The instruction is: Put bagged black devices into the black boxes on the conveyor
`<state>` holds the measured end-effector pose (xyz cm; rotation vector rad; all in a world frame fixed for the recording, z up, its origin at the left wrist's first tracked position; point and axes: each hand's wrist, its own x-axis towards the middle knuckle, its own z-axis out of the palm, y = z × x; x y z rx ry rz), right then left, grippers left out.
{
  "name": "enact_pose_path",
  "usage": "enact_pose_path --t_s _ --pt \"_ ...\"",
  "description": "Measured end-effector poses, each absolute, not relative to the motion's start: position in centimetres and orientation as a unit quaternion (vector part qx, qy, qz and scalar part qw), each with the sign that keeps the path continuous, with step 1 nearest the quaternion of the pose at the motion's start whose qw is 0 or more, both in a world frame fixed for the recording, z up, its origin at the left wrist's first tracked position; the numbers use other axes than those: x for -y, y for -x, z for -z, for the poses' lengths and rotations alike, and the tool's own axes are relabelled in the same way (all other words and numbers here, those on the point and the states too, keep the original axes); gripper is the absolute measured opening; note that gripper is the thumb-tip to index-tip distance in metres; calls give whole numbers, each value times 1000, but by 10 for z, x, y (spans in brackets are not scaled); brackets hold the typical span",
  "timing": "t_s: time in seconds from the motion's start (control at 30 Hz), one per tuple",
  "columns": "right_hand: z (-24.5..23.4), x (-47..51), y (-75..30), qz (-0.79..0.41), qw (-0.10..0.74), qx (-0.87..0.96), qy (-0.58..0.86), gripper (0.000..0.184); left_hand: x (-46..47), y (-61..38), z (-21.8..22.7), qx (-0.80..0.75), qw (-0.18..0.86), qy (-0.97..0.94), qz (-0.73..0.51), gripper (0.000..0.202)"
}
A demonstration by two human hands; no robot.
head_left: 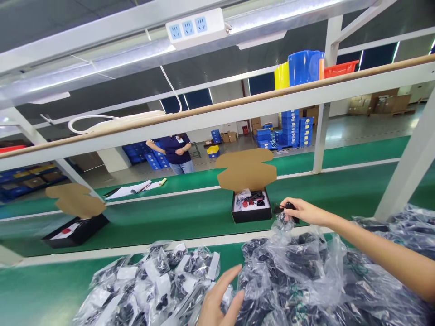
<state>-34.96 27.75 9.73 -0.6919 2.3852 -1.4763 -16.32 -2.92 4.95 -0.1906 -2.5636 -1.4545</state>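
My right hand (299, 210) reaches over the far edge of the near bench. Its fingers are closed on a black part in a clear plastic bag (283, 222), whose exact kind I cannot make out. Just left of it stands a black box (252, 214) with its brown cardboard lid (246, 170) raised; red and black items and a white insert show inside. Low in the middle, my left hand (220, 299) is open, fingers apart, between two heaps. One is bagged black parts with white labels (149, 285); the other is larger clear bags of dark parts (299, 276).
Another open black box (76, 231) sits farther left on the green belt (176, 217). Papers and a marker (136, 189) lie beyond. A shelf beam (217, 120) crosses above, carrying coloured bins (306, 68). A person (176, 151) stands behind the line. White posts (322, 136) rise at right.
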Motion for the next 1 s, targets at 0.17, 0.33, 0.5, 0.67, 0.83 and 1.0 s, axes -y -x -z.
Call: enact_pose_path --t_s 0.17,0.33,0.5,0.67,0.83,1.0 --pt "-151 -252 290 536 155 -777 292 35 -15 193 -41 723 35 99 682 66" --pt "-131 -224 240 633 233 -695 249 34 -51 179 -39 567 -34 105 816 48" --pt "-83 -198 210 757 206 -607 124 76 -57 166 -49 603 -13 67 795 46" --pt "-64 -188 200 797 225 -560 -20 106 -51 152 -48 758 44 140 636 37" --pt "-59 -195 202 843 187 -500 -69 87 -45 138 -43 694 26 130 708 39" --pt "-52 -198 198 849 176 -495 -60 52 -49 137 -50 685 -40 115 719 36"
